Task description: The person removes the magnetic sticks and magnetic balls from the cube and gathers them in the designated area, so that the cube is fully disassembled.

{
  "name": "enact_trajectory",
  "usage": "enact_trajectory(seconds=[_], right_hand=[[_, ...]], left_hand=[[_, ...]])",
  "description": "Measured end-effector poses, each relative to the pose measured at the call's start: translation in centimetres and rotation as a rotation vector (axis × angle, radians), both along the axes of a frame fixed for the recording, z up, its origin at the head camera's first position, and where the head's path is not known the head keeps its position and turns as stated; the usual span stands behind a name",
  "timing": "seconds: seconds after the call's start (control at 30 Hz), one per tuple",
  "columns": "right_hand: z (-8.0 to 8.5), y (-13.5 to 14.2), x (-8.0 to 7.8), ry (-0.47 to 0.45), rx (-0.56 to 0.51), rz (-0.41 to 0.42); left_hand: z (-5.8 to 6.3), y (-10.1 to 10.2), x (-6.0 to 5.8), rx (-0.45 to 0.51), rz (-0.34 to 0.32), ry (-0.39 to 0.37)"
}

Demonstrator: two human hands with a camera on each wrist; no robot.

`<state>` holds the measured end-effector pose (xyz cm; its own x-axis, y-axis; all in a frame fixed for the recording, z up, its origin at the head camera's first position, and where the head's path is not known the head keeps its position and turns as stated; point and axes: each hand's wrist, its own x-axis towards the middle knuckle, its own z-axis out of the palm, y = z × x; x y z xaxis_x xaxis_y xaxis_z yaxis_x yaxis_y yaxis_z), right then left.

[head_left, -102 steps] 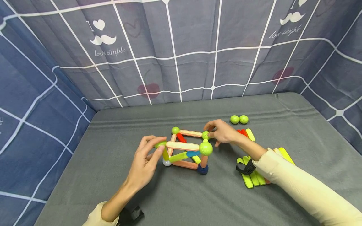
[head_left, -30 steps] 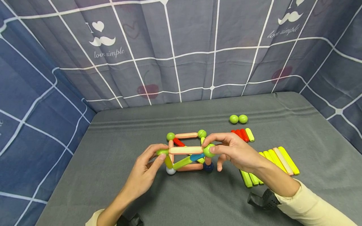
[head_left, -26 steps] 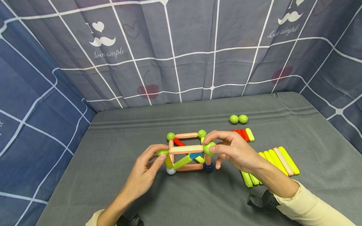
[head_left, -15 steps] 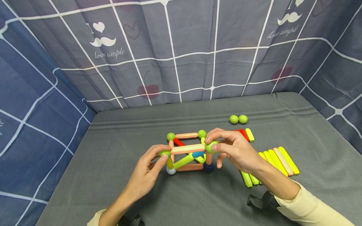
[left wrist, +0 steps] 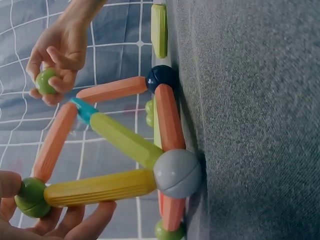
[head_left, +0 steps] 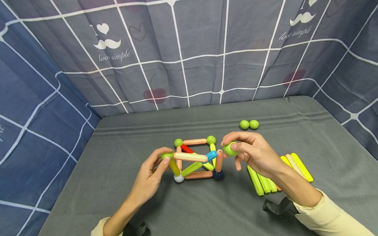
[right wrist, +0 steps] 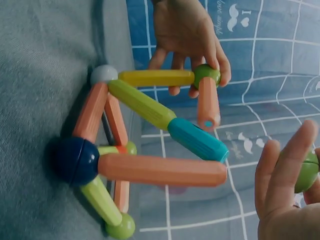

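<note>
A frame of magnetic sticks and balls stands on the grey cloth. My left hand [head_left: 149,175] pinches the green ball [head_left: 167,155] at its upper left corner, which joins a yellow stick [left wrist: 100,188] and a peach stick [head_left: 190,157]. That peach stick's right end is free of any ball. In my right hand [head_left: 258,155] another green ball [head_left: 230,149] is held between thumb and fingers, apart from the frame. Nearest to it are the bare ends of a blue stick [right wrist: 197,139] and an upright peach stick [right wrist: 162,169], which rises from a dark blue ball [right wrist: 75,161].
Two loose green balls [head_left: 249,124] lie at the back right. Several yellow-green sticks [head_left: 261,181] lie near my right forearm, with yellow sticks [head_left: 301,167] beyond. The frame's far side has green balls [head_left: 178,143] at its corners. A patterned curtain [head_left: 200,75] hangs behind.
My right hand has pulled its green ball off the frame, to the right. The upper peach stick's right end has dropped slightly, and the tops of the blue and upright sticks now show bare.
</note>
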<state>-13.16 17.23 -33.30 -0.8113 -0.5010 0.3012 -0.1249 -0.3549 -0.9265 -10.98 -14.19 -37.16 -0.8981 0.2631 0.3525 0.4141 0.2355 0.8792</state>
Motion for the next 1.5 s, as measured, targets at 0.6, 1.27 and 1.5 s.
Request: enact_trajectory(seconds=[0.6,1.27,1.5], right_hand=[[-0.5,3.8,-0.4,-0.025,0.122,-0.352],[-2.1,11.5,-5.3,-0.11,0.518,-0.602],[-3.2,13.8,-9.2,-0.124,0.827,-0.612]], left_hand=[[0.0,-0.2,0.1,0.003,-0.027,-0.02],[0.2,0.0,0.1,-0.002,-0.034,-0.052],[0.1,-0.2,0.1,-0.011,-0.016,-0.022]])
